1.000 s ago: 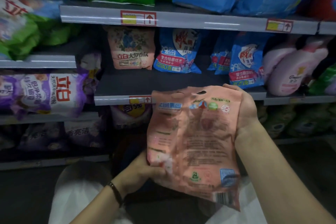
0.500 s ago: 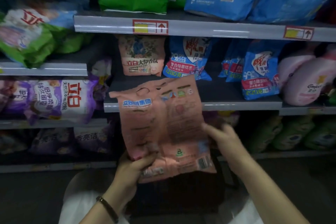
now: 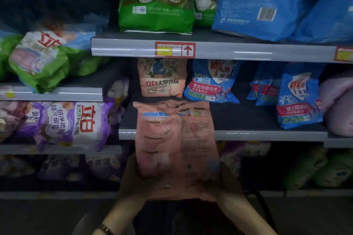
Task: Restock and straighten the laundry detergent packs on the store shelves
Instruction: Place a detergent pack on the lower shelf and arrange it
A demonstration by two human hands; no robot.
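I hold a pink detergent pack upright with its printed back toward me, in front of the middle shelf. My left hand grips its lower left corner. My right hand grips its lower right corner. The pack's top edge reaches just below a matching pink pack that stands at the back of that shelf. The lower part of the held pack is blurred.
Blue packs stand to the right on the middle shelf, with bare shelf between them. Green and blue bags fill the shelf above. Purple packs and green packs lie on the left shelves. Pink bottles sit far right.
Both hands shifted to the pack's bottom corners and raised it upright toward the middle shelf. The view moved closer to the shelves.
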